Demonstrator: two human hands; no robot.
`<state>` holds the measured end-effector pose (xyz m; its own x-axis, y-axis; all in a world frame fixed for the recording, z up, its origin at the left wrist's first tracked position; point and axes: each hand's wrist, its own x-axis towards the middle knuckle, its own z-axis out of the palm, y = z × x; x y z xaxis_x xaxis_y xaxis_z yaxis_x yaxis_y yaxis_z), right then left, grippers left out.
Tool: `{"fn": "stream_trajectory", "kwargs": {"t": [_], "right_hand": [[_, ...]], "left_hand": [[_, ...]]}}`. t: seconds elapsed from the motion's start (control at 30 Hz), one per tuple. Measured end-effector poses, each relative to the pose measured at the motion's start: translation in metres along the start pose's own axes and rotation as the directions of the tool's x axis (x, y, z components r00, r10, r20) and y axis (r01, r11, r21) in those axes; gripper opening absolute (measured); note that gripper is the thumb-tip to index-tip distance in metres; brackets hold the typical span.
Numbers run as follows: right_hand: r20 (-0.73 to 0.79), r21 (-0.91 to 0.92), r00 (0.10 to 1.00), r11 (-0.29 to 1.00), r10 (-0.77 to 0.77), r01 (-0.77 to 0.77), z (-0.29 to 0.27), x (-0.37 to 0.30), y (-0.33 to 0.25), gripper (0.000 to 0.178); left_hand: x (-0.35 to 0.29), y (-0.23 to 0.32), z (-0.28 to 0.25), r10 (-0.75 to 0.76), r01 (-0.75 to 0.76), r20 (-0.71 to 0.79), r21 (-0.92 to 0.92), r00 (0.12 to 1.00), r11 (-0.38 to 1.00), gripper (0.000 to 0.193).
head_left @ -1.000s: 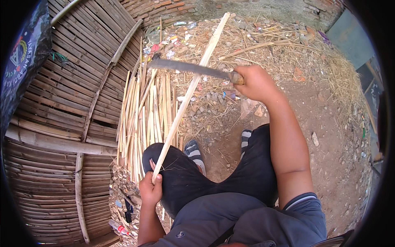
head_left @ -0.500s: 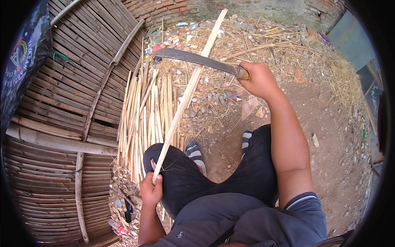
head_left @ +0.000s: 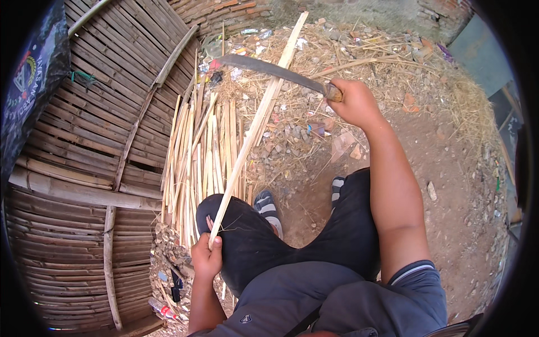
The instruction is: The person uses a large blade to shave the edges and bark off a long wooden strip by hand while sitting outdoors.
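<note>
A long, pale bamboo strip [head_left: 252,132] slants from beside my left knee up to the far middle. My left hand [head_left: 207,255] grips its near end, thumb pressed on top. In my right hand [head_left: 355,103] is the wooden handle of a machete [head_left: 269,68], its long dark curved blade pointing left. The blade lies across the strip's upper part; whether its edge is biting into the wood I cannot tell. A second sliver runs close alongside the strip below the blade.
Many split bamboo strips [head_left: 210,157] lie in a pile left of my left leg. Beyond them stands a bamboo slat wall [head_left: 84,135]. Straw, rubble and litter [head_left: 292,140] cover the ground ahead. A brick wall [head_left: 236,14] closes the far side. A plastic bottle [head_left: 161,308] lies at lower left.
The machete has shifted slightly to the right, its blade still across the bamboo strip. My left hand keeps its hold in nearly the same place.
</note>
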<state>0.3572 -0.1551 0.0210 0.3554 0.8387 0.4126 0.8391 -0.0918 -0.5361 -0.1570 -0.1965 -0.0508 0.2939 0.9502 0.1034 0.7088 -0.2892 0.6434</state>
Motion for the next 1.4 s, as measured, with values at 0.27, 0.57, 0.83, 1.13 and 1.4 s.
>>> {"fn": "stream_trajectory", "kwargs": {"t": [0.27, 0.57, 0.83, 1.13, 1.4], "right_hand": [[0.339, -0.028, 0.900, 0.953, -0.275, 0.302, 0.010, -0.018, -0.039, 0.016], [0.171, -0.043, 0.984, 0.998, 0.054, -0.048, 0.005, 0.001, 0.000, 0.023], [0.402, -0.030, 0.881, 0.958, -0.248, 0.283, 0.024, -0.023, -0.043, 0.018], [0.386, 0.049, 0.906, 0.984, -0.176, 0.170, 0.036, -0.007, -0.025, 0.020], [0.384, -0.016, 0.913, 0.988, -0.134, 0.152, 0.030, -0.017, -0.028, 0.020]], "left_hand": [[0.001, -0.003, 0.001, -0.029, 0.030, 0.029, -0.035, 0.999, 0.999, 0.044], [0.001, 0.003, -0.001, -0.018, 0.018, -0.002, 0.009, 1.000, 1.000, 0.043], [0.001, 0.004, 0.002, -0.040, 0.040, 0.015, 0.006, 0.999, 0.999, 0.043], [-0.001, 0.008, -0.001, -0.062, 0.062, 0.001, 0.095, 0.998, 0.994, 0.044], [0.003, 0.009, 0.002, -0.041, 0.041, 0.002, 0.103, 0.999, 0.994, 0.043]]}}
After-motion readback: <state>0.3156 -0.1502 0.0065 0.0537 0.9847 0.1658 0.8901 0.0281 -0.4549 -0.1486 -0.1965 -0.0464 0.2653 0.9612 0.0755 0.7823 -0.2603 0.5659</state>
